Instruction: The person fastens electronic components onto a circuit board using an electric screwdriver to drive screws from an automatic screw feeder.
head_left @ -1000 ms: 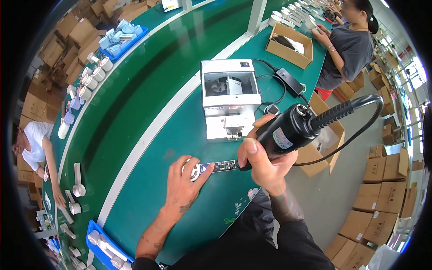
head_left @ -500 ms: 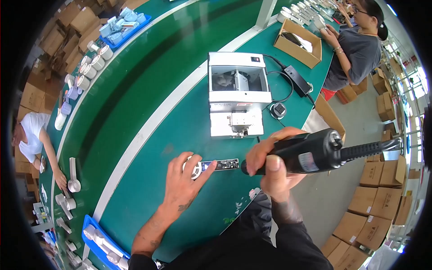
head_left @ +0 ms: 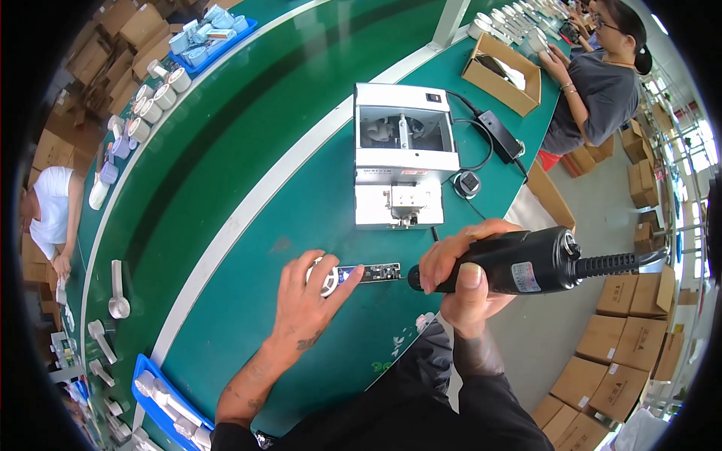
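My left hand point(head_left: 301, 301) is pressed over a white round plastic part point(head_left: 322, 278) lying on the green table, fingers curled over its ring. From this part a narrow dark circuit board point(head_left: 382, 272) extends to the right, with my thumb on it. My right hand point(head_left: 468, 301) is wrapped round a black electric screwdriver point(head_left: 545, 259), held nearly level. Its nose points left at the board's right end; I cannot tell whether the bit touches. A cord leaves the screwdriver's back end.
A white-and-grey screw feeder point(head_left: 406, 161) stands beyond my hands, with a black adapter point(head_left: 496, 135) beside it. A blue tray point(head_left: 169, 410) of white parts sits at lower left. White parts point(head_left: 118, 293) lie on the green conveyor. Co-workers sit at left and far right; cartons point(head_left: 602, 361) stand at right.
The screwdriver's back end has dropped slightly and moved right, its nose staying near the board. My left hand has barely moved. White parts on the conveyor shifted toward me; the left co-worker's arm drew back.
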Action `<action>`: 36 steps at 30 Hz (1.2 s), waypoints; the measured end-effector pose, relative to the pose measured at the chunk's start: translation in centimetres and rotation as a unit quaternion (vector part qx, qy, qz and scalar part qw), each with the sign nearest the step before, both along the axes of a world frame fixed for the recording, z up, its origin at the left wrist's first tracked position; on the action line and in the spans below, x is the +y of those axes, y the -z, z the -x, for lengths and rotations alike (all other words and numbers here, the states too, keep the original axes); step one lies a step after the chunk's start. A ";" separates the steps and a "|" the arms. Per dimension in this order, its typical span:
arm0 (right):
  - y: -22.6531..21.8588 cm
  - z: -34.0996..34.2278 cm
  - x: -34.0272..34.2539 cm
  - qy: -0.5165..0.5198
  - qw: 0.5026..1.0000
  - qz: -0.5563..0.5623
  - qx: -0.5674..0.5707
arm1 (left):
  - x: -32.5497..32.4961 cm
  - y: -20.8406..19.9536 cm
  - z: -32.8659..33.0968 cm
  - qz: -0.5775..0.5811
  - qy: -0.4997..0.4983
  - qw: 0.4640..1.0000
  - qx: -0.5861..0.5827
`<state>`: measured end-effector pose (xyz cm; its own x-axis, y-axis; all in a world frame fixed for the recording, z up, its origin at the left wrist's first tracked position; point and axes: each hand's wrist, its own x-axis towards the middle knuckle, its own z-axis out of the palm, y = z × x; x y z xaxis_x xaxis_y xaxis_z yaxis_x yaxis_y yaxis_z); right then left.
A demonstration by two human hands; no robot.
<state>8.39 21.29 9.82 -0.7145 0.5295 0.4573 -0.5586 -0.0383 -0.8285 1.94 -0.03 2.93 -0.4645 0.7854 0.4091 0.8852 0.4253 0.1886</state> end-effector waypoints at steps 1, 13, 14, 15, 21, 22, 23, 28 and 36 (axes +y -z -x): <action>0.0 0.1 0.2 0.001 1.000 -0.006 -0.002 | 0.0 0.0 0.0 0.001 0.000 1.000 -0.001; 1.6 0.2 0.0 -0.058 0.994 0.077 0.041 | -0.2 0.2 0.0 0.007 -0.007 1.000 -0.002; 1.8 0.1 0.1 -0.059 0.995 0.076 0.041 | -0.2 0.2 0.0 0.012 -0.006 1.000 0.002; 2.0 0.1 0.3 -0.071 0.993 0.076 0.053 | -0.2 0.3 0.1 0.016 -0.004 1.000 0.006; 1.7 -0.7 0.3 -0.098 0.991 0.063 0.061 | -0.2 -0.3 0.0 0.012 -0.005 1.000 -0.006; 1.5 -0.9 0.8 -0.110 0.993 0.017 0.026 | -0.1 -0.3 0.0 0.010 -0.002 1.000 -0.002; 1.2 -1.0 1.1 -0.120 0.992 -0.029 -0.009 | -0.1 -0.3 0.0 0.006 -0.001 1.000 -0.001; -4.3 1.8 1.6 -0.016 0.995 0.008 0.097 | -0.7 0.0 -0.6 0.007 -0.011 1.000 0.010; -4.4 7.8 1.0 0.057 0.995 -0.078 -0.031 | 0.2 -0.1 -0.6 -0.016 -0.007 1.000 0.017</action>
